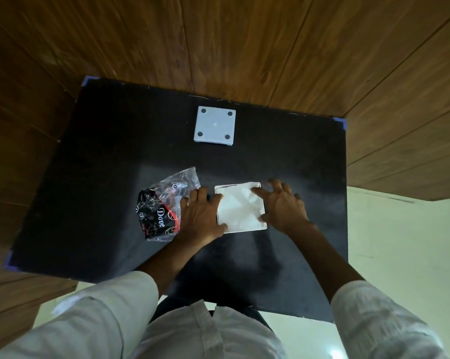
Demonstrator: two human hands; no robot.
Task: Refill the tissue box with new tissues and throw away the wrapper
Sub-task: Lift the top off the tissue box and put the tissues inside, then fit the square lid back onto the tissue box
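1. Head view showed a black surface (109,156) with blue tape at its corners, set against wood-panelled walls (270,42); pale floor (400,242) showed at the right.
2. The person's white sleeves (99,314) filled the bottom of the frame, with both bare forearms reaching forward over the surface.
3. The open white tissue box (264,216) sat near the middle of the surface, a stack of white tissues (238,207) filling it.
4. The left hand (201,216) lay with fingers spread, flat against the box's left edge, thumb on the tissues, clamping nothing.
5. The right hand (283,206) was likewise spread and unclenched, its fingertips pressing on the tissues along the right side of the box.
6. The crumpled wrapper (161,206), clear plastic with a black printed part reading "Dove", lay on the surface just left of the left hand, touching it.
7. A white square lid (214,128) with four dark round spots at its corners lay farther back, well apart from the box.
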